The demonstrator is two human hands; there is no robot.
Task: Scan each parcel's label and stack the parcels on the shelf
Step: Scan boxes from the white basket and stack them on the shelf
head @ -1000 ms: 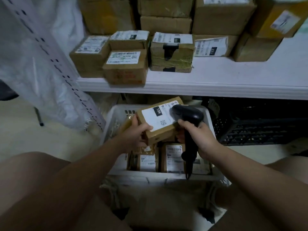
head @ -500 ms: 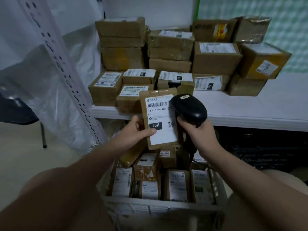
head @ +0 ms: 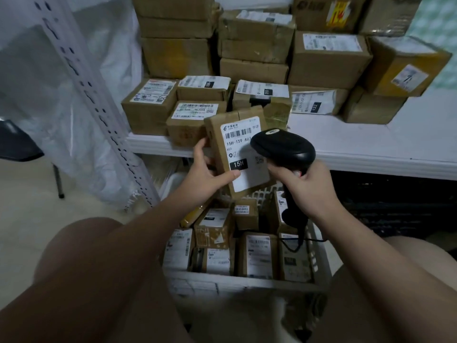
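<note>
Head view: we had lifted the parcel [head: 237, 147] from above the crate [head: 247, 280] up level with the shelf [head: 371, 149]; left hand [head: 210, 174] clamped it, right hand [head: 311, 186] gripped the scanner [head: 284, 149] against its label [head: 243, 154]. Stacking probably came next.

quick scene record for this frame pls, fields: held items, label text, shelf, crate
left hand: holds parcel, label facing camera
right hand: grips black scanner, head over the label's right edge
label text: 15H-159 A03, black 15H tag
shelf: white, cardboard boxes stacked at the back, bare at right front
crate: white, below the hands, small labelled parcels inside
</note>
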